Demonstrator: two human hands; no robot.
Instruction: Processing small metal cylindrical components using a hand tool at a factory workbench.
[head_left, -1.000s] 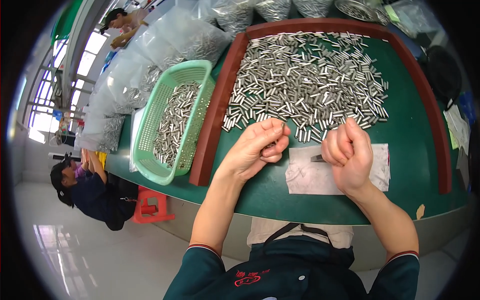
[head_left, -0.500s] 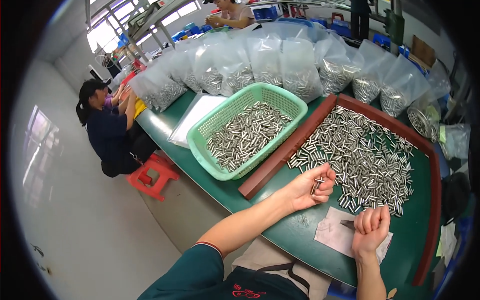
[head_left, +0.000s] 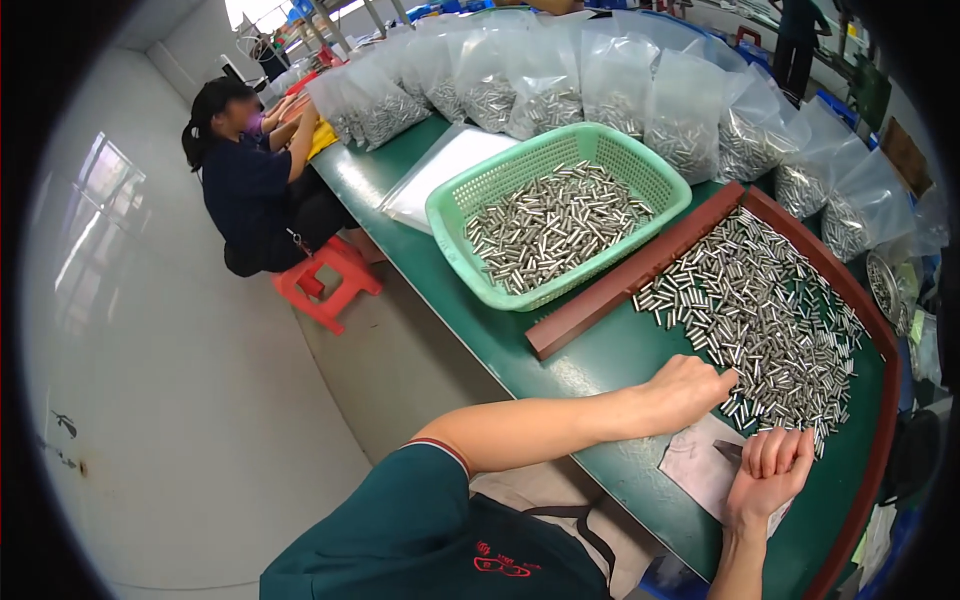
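Observation:
My left hand [head_left: 688,392] is turned back-up at the near edge of a heap of short shiny metal pins [head_left: 770,320]. Its fingers are curled, with the tips against the nearest pins, and what lies inside them is hidden. My right hand [head_left: 772,472] is closed with the knuckles up, over a pale sheet of paper [head_left: 695,466] on the green table [head_left: 590,372]. Beside its fingers shows a dark pointed piece [head_left: 729,452]; whether the hand grips it cannot be made out.
Brown-red rails [head_left: 632,272] border the heap. Left of them stands a light green plastic basket [head_left: 470,272] of pins. Clear bags of pins [head_left: 683,120] line the far side, near flat plastic sheets [head_left: 425,185]. A co-worker [head_left: 245,175] sits on a red stool [head_left: 328,280] at the left.
My left hand, earlier palm-up with a few pins in its fingers, has turned over and reached to the heap's edge. My right hand stays closed over the paper. The view has shifted.

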